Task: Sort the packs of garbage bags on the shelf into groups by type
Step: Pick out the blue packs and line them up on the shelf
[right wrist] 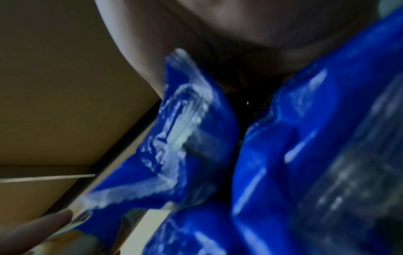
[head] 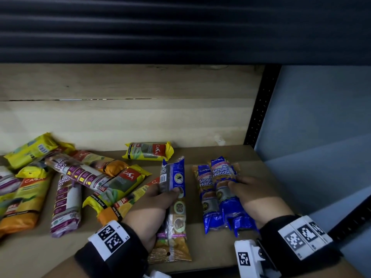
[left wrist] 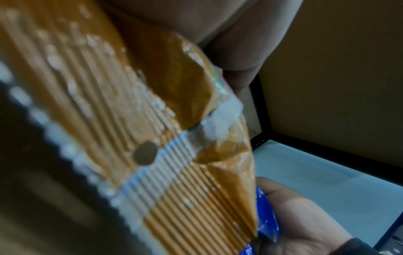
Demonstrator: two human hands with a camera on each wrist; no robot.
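My left hand (head: 158,199) grips a long pack (head: 174,209) with a blue top and an orange bottom end, held lengthwise just above the shelf (head: 200,247). Up close, its ribbed orange seal (left wrist: 165,155) fills the left wrist view. To the right lie blue "Singlet Handle" packs (head: 208,189) side by side. My right hand (head: 249,194) holds the rightmost one (head: 221,175), fingers curled over its middle. That blue wrapper (right wrist: 305,146) presses against the palm in the right wrist view. The thumb is hidden.
A mixed pile of yellow, orange and purple-white drawstring packs (head: 68,181) covers the shelf's left half. One yellow pack (head: 148,151) lies alone by the wooden back panel (head: 140,117). A black perforated upright (head: 261,109) bounds the shelf on the right.
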